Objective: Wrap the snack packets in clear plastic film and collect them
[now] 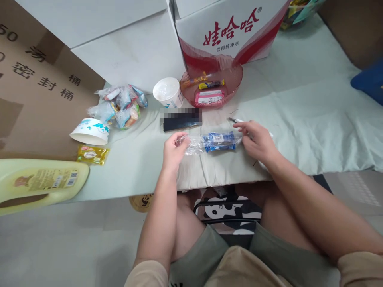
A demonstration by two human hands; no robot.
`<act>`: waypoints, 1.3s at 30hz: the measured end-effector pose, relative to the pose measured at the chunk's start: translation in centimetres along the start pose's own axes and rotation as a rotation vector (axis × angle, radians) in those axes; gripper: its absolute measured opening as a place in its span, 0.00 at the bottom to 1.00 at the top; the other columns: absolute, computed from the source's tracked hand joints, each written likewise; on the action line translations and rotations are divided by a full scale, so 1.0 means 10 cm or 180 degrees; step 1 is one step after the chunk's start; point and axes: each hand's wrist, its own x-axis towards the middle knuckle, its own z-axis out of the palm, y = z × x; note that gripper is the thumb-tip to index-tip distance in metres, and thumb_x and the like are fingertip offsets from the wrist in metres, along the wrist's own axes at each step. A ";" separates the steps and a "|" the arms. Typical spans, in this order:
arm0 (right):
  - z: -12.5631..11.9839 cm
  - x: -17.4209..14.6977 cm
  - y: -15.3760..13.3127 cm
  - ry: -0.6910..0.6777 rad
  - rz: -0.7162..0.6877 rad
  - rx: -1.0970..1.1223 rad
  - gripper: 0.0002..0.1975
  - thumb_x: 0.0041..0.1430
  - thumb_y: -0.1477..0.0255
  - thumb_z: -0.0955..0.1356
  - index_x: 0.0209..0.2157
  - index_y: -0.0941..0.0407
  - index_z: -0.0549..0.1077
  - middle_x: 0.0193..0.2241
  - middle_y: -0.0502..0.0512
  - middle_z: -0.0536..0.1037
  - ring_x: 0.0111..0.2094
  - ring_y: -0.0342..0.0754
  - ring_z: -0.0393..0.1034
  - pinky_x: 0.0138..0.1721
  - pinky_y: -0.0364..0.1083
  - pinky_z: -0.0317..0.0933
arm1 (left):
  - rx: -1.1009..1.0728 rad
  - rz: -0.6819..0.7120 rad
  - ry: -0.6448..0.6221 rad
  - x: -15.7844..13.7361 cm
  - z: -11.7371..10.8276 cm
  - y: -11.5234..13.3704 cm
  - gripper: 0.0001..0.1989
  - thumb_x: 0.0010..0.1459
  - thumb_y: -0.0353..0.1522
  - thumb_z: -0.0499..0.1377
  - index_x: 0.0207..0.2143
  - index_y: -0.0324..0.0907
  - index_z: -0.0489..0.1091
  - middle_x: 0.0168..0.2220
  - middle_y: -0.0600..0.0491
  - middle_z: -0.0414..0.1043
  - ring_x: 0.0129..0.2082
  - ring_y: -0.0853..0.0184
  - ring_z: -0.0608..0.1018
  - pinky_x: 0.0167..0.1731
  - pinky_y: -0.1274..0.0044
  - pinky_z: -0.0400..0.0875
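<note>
A blue snack packet [220, 142] with a white label lies inside a clear plastic bag [196, 145] on the cloth near the front edge. My left hand [176, 146] is closed in a pinch on the bag's left end. At its right end, my right hand [257, 139] has curled fingers against the plastic; the exact grip is partly hidden. A slim tool [234, 119] with a dark tip and white body shows just beyond my right fingertips, its kind unclear. Behind the bag lies a black flat object [182, 121], its upper part blurred out by pixels.
At the back, a pink glass bowl [231, 89] holds several snacks beside a paper cup [168, 92]. Several wrapped snacks [122, 105], another paper cup [92, 132], a yellow packet [92, 154] and a yellow jug [67, 181] sit left. A white-red carton [230, 36] stands behind.
</note>
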 end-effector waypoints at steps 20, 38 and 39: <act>-0.19 -0.38 -0.40 -0.0653 -0.0911 -0.1699 0.17 0.65 0.68 0.66 0.53 0.49 0.78 0.39 0.57 0.81 0.30 0.51 0.72 0.29 0.49 0.58 | 0.1210 0.1283 -0.1171 -0.44 -0.42 0.22 0.10 0.54 0.37 0.64 0.22 0.46 0.81 0.30 0.49 0.81 0.27 0.65 0.79 0.31 0.72 0.74; -0.19 -0.36 -0.54 -0.1590 -0.1294 -0.1751 0.15 0.69 0.68 0.62 0.30 0.54 0.76 0.31 0.55 0.79 0.28 0.46 0.69 0.34 0.48 0.56 | 0.1818 0.0658 -0.0066 -0.17 -0.36 0.12 0.22 0.48 0.40 0.70 0.45 0.45 0.72 0.38 0.52 0.75 0.30 0.68 0.73 0.33 0.75 0.68; -0.20 -0.37 -0.58 -0.1786 -0.1126 -0.1807 0.17 0.70 0.65 0.61 0.32 0.54 0.77 0.32 0.55 0.80 0.27 0.46 0.69 0.32 0.47 0.54 | 0.1847 0.0871 -0.0184 -0.15 -0.32 0.12 0.27 0.45 0.37 0.71 0.48 0.45 0.72 0.46 0.49 0.75 0.38 0.65 0.76 0.39 0.74 0.71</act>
